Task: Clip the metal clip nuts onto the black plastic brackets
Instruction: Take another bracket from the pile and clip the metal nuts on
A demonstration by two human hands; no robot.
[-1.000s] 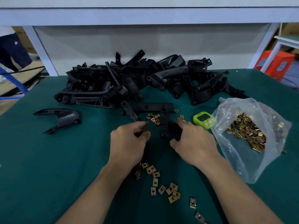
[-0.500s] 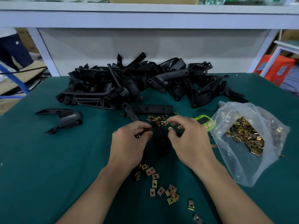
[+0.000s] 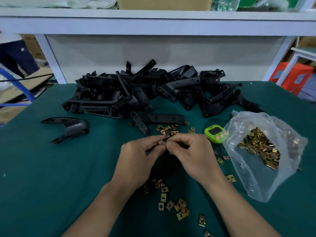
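Pinching one small brass-coloured nut (image 3: 161, 142) between them, the left hand (image 3: 136, 161) and the right hand (image 3: 195, 156) meet fingertip to fingertip above the middle of the green surface (image 3: 42, 185); each grip is clenched on that nut, fingers curled in tight. Beneath the palms a black bracket (image 3: 166, 166) shows as a dark shape between the wrists, mostly hidden, and I cannot tell whether the nut touches it. Just beyond the fingertips lies a scatter of loose nuts (image 3: 168, 130), and a second scatter (image 3: 177, 206) lies near the forearms, closer to the person. To the right of the right hand sits a green timer (image 3: 215, 134), right beside a clear bag (image 3: 253, 182) that lies slumped open with a heap (image 3: 261, 147) of nuts inside. Further back a big pile (image 3: 145, 93) of black brackets stretches across the surface, one long strip (image 3: 164, 118) lying flat at its near edge. Well to the left, apart from the pile, a curved black part (image 3: 71, 127) lies alone. Behind everything runs a white shelf (image 3: 153, 14), and an orange stool (image 3: 290, 77) stands off the far right corner.
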